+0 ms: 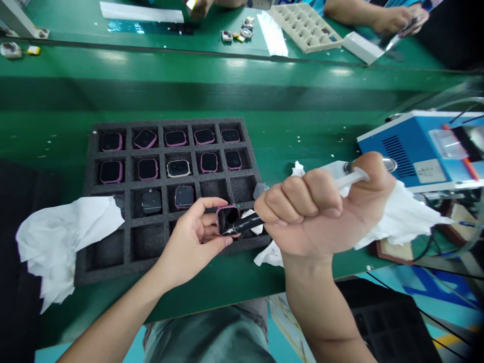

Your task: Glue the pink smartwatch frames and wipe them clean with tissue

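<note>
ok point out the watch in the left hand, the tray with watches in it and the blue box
Watch (227, 215): head view, on its dark screen.
Tray (147, 243): head view, on a bare compartment floor.
Blue box (420, 146): head view, on its blue side.

- An electronics workshop, most likely a smartwatch assembly or repair line.
- A long green workbench (212, 285) has a raised green ledge (71, 25) running along its far side.
- A dark foam tray (127, 244) keeps smartwatches (111, 172), mostly purple-cased, in separate compartments.
- Small loose electronic modules (246, 33) lie on the ledge near a beige compartment tray (325, 47).
- A blue vented benchtop unit (423, 143) stands at the right.
- A co-worker's hand (393, 20) handles a small item across the bench.
</note>
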`<act>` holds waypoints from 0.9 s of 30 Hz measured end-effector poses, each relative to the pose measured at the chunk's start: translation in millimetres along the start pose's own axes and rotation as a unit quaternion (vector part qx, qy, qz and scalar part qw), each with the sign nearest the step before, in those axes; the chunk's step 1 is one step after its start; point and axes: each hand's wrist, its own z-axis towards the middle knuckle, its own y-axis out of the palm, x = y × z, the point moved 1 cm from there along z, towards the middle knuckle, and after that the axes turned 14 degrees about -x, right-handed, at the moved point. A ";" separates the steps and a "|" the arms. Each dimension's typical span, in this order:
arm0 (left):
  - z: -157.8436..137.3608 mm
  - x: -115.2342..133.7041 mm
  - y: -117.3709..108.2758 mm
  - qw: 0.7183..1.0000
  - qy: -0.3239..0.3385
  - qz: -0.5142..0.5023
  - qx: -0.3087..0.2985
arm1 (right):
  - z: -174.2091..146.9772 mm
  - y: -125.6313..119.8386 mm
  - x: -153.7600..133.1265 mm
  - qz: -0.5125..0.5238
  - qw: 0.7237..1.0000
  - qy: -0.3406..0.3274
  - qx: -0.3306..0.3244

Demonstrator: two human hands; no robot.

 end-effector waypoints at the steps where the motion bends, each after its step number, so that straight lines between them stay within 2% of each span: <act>1: 0.0 -0.1 0.0 1.000 0.000 -0.001 0.000 | -0.3 -0.1 -0.3 0.003 1.000 -0.001 0.002; 25: -0.7 0.1 -2.3 1.000 0.002 -0.026 -0.002 | -3.3 -0.9 -4.0 0.011 1.000 0.008 0.010; 27: -0.7 0.0 -2.6 1.000 0.002 -0.028 -0.001 | -3.5 -0.1 -4.7 0.008 1.000 0.003 0.025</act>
